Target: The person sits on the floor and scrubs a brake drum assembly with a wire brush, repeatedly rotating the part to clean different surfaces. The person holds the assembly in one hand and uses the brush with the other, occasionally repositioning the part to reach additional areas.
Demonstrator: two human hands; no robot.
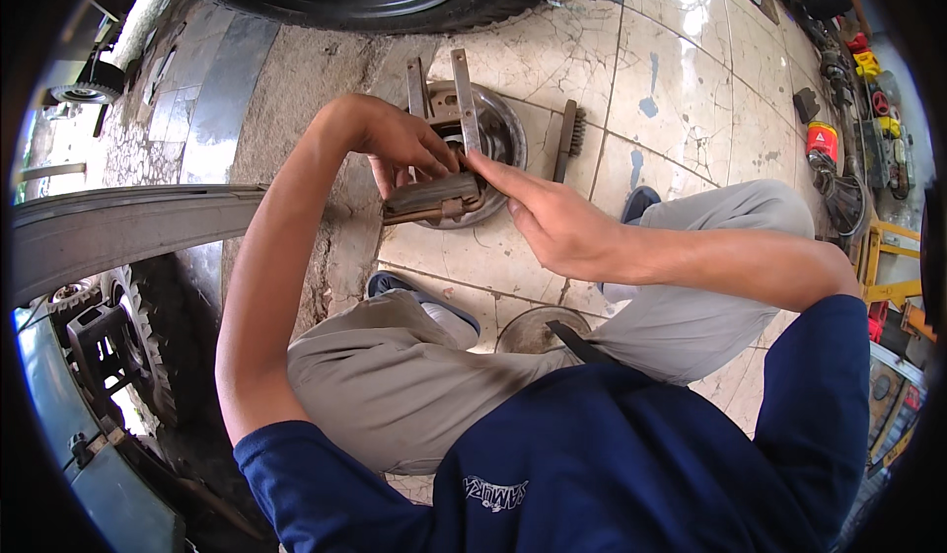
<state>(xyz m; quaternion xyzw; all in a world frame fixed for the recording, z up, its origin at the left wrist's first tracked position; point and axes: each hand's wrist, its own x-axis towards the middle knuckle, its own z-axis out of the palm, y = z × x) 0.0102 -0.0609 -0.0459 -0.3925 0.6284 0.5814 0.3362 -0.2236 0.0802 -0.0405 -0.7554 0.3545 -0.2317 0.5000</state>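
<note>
On the floor in front of me lies a round metal wheel-brake part (511,139), with two flat metal bars (459,84) pointing away from me. At its near edge sits a worn, curved block like a brake shoe (429,196), brown and dusty. My left hand (402,147) reaches over from the left, its fingers bent down into the middle of the part; what they grip is hidden. From the right, my right hand (557,222) stretches its index finger to the near end of one bar, the other fingers folded. A wire brush (569,141) lies just right of the part.
A big tyre (395,20) stands at the far edge. A grey metal beam (138,232) comes in from the left, above a knobbly tyre (138,346). A red and yellow can (822,144) and several tools line the right. A round lid-like disc (528,331) lies between my feet.
</note>
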